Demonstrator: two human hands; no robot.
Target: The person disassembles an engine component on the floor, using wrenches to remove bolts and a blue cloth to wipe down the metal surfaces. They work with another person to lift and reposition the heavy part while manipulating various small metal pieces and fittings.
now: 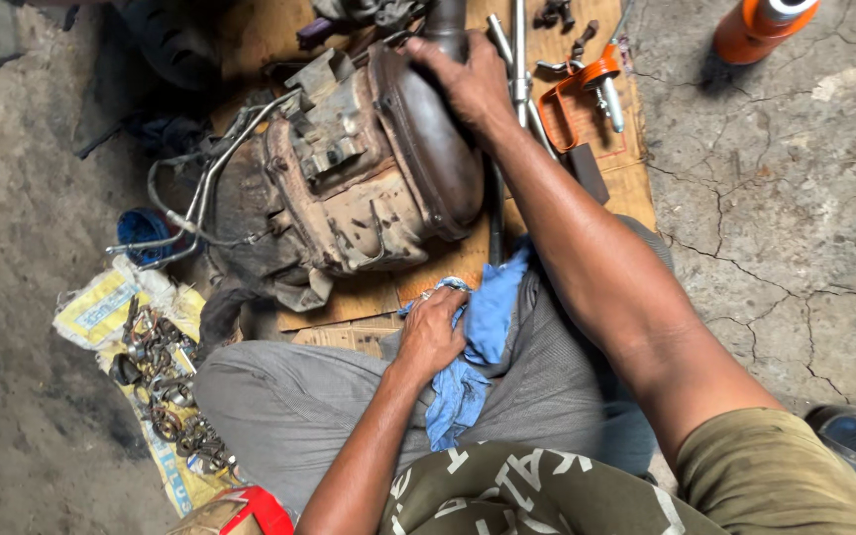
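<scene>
1. The engine part [369, 168], a rusty, grimy metal assembly with a rounded brown housing on its right side, lies on cardboard [448, 272] on the floor, just ahead of the person's knees.
2. The right hand [468, 84] rests on top of the rounded housing, near the dark pipe [445, 22] that rises from it. The fingers curl over the metal, pressed close together, gripping or steadying it; whether they close fully around anything cannot be told from this angle.
3. The left hand [431, 332] sits on the person's lap, fingers closed in a loose fist on a blue rag [478, 347]. The rag hangs over the grey trousers [299, 406] and reaches up to the cardboard's edge.
4. Thin metal tubes [200, 193] bend out from the left side of the engine part toward a small blue tub [141, 233].
5. Long steel rods [517, 59] lie just right of the housing, beside an orange-handled tool [587, 79].
6. A few dark bolts [562, 20] sit at the top of the cardboard.
7. At left, a yellow and white sack [101, 307] on the floor carries a heap of small rusty parts [165, 381].
8. An orange can [760, 28] stands well apart on the cracked concrete [785, 198] at upper right.
</scene>
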